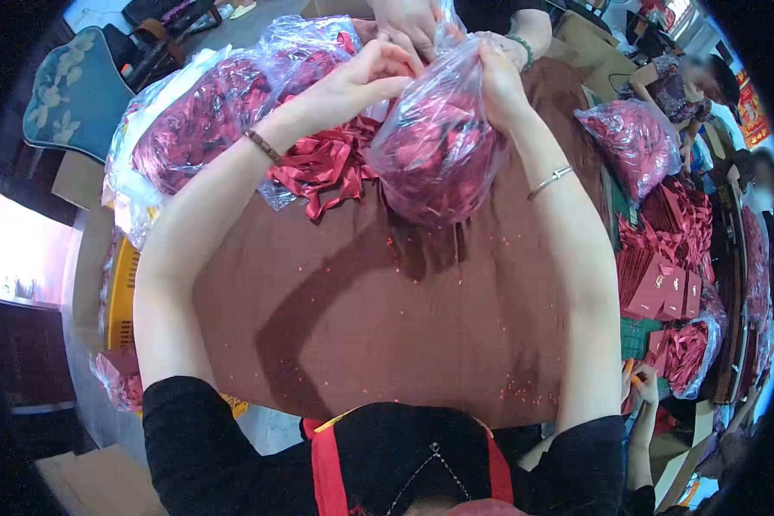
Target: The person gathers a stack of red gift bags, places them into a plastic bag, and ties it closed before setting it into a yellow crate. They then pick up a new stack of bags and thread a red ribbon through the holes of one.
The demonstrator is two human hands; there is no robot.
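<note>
A clear plastic bag [439, 142] full of red ribbon pieces hangs above the far part of the brown cloth-covered table [404, 318]. My right hand [503, 82] grips the bag's gathered upper right side. My left hand [377, 73] is at the bag's upper left edge, thumb and fingers apart; whether its fingertips touch the plastic is hard to see. Loose red ribbons [327, 168] lie in a pile below my left wrist. Across the table, another person's hand [407, 26] is at the neck of the bag.
Large ribbon-filled plastic bags [202, 129] lie at the far left. Small red specks are scattered on the cloth. To the right are another filled bag [632, 142], stacked red gift bags [654, 284] and co-workers. A blue chair [73, 95] and yellow crate [122, 292] stand left.
</note>
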